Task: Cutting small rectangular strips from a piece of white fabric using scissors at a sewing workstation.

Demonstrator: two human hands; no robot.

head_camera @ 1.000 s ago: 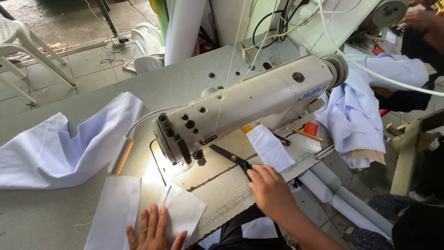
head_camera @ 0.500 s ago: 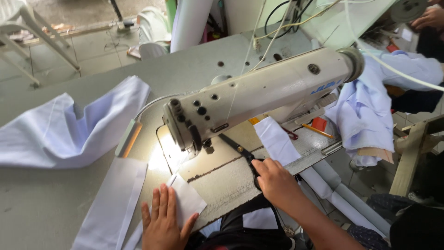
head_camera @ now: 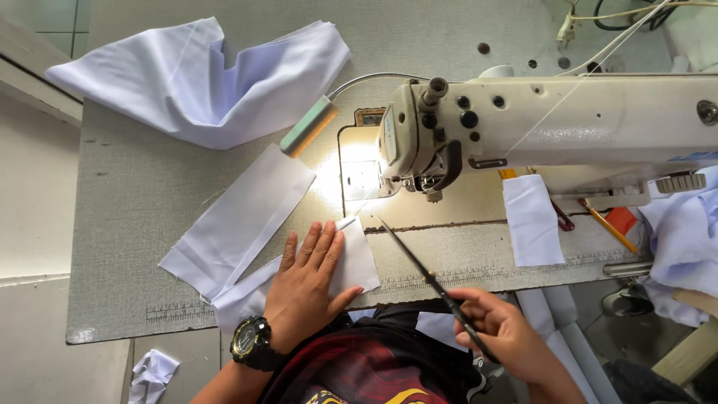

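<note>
Two hands work: left hand lies flat on the white fabric piece at the table's front edge, not yet under the needle; right hand pinches long scissors.

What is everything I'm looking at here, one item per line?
sewing machine: one, cream, upper right of the table
lamp: one, green and orange, on a bent stalk left of the machine head
table: one, grey, with ruler marks along its near edge
large cloth: one, white, bunched at the upper left
cloth strip: one, white, flat on the table, left of the needle
small cloth piece: one, white, under the left hand
cloth patch: one, white, right of the needle
wristwatch: one, black, left wrist
left hand: flat on the small cloth piece
right hand: holding a thin dark tool
</note>
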